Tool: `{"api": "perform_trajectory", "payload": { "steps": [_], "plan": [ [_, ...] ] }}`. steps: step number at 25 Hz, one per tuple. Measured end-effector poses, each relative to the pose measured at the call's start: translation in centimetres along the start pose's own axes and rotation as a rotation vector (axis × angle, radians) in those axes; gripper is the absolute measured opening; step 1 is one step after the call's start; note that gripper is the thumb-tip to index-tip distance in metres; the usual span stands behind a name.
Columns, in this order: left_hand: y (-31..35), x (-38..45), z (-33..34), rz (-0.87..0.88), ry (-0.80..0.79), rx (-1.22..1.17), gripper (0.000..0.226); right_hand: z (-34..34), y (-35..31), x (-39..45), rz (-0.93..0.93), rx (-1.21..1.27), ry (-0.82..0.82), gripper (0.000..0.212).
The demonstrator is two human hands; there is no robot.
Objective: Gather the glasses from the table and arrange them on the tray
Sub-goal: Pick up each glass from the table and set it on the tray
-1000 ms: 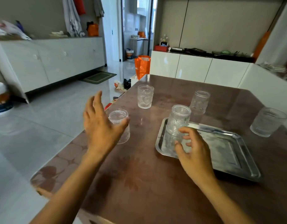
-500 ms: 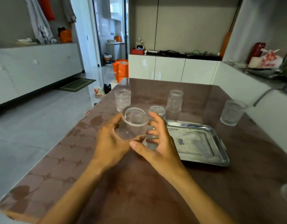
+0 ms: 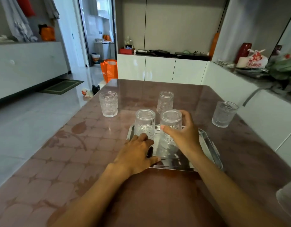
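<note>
A steel tray (image 3: 208, 145) lies on the brown table (image 3: 75, 161). Two ribbed glasses stand upside down at its far left end. My right hand (image 3: 182, 136) is wrapped around the right one (image 3: 171, 123). My left hand (image 3: 138, 154) rests on the tray's near left corner, fingers spread, fingertips against the base of the left glass (image 3: 145, 122). On the table stand three more glasses: far left (image 3: 108, 104), upside down behind the tray (image 3: 165, 101), and far right (image 3: 224, 113). Another glass (image 3: 287, 200) is cut off at the right edge.
White cabinets (image 3: 161, 68) stand behind the table, and a white counter (image 3: 264, 102) with bags runs along its right side. An orange bag (image 3: 109, 69) sits on the floor past the far left corner. The table's left edge drops to the tiled floor.
The glass held in both hands above the table is now upside down on the tray beside the first one. My left hand has let go and dropped to the tray's corner.
</note>
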State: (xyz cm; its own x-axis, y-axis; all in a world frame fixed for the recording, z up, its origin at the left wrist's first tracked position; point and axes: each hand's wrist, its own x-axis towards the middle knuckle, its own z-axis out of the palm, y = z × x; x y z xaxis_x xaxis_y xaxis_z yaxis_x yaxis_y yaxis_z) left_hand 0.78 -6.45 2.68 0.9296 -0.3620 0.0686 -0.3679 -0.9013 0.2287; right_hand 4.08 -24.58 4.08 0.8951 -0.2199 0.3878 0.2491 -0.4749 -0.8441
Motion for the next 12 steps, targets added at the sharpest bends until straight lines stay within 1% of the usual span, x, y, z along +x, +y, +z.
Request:
{"api": "perform_trajectory", "payload": {
  "steps": [2, 4, 8, 10, 12],
  "plan": [
    [-0.4, 0.0, 0.3, 0.011, 0.019, -0.013, 0.062, 1.3, 1.1, 0.6, 0.0, -0.024, -0.027, 0.074],
    [-0.6, -0.1, 0.3, 0.02, 0.027, -0.02, 0.058, 1.9, 1.8, 0.8, 0.004, 0.011, -0.023, 0.076],
    [-0.8, -0.5, 0.5, 0.018, 0.036, -0.062, 0.056, 2.0, 2.6, 0.9, 0.006, -0.004, -0.041, 0.08],
    [-0.6, -0.7, 0.3, 0.008, 0.038, -0.051, 0.052, 1.9, 2.6, 1.0, 0.043, -0.006, -0.086, 0.082],
    [-0.2, -0.9, 0.0, 0.018, 0.048, -0.019, 0.043, 1.4, 2.5, 0.7, 0.087, -0.001, -0.155, 0.085]
  ]
}}
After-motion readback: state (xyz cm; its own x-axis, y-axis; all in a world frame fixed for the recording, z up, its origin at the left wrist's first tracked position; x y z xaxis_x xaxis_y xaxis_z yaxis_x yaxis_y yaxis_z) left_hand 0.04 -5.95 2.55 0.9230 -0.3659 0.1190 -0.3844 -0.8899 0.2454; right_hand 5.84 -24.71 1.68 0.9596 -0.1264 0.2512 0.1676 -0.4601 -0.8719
